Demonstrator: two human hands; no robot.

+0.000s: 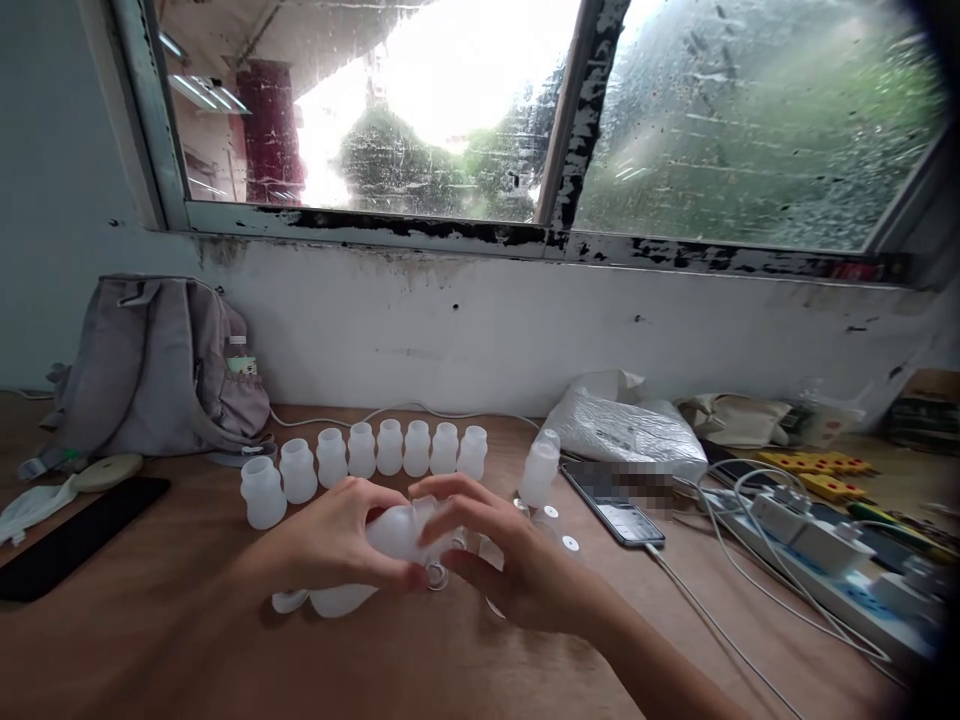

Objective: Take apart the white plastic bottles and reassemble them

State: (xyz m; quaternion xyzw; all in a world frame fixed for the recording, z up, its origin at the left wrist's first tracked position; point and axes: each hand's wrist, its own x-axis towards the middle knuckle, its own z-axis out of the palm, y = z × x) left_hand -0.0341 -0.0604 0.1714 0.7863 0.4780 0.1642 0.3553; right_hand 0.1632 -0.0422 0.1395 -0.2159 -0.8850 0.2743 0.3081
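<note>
My left hand (341,535) is wrapped around a translucent white plastic bottle (391,533), which lies tilted with its neck toward the right. Over the neck end curl the fingers of my right hand (499,555), partly hiding it. Just below the fingertips shows a small clear ring-like part (436,575); I cannot tell whether it is held or lies on the table. Under my left hand, another white bottle (341,600) rests on its side. Partly covered by my right hand are more clear pieces, too hidden to make out.
A curved row of open white containers (361,450) stands behind my hands. On the right are a taller bottle (540,468), small caps (570,544), a charging phone (619,510), a silver bag (622,425) and a power strip (832,570). A backpack (161,370) and black phone (82,535) occupy the left.
</note>
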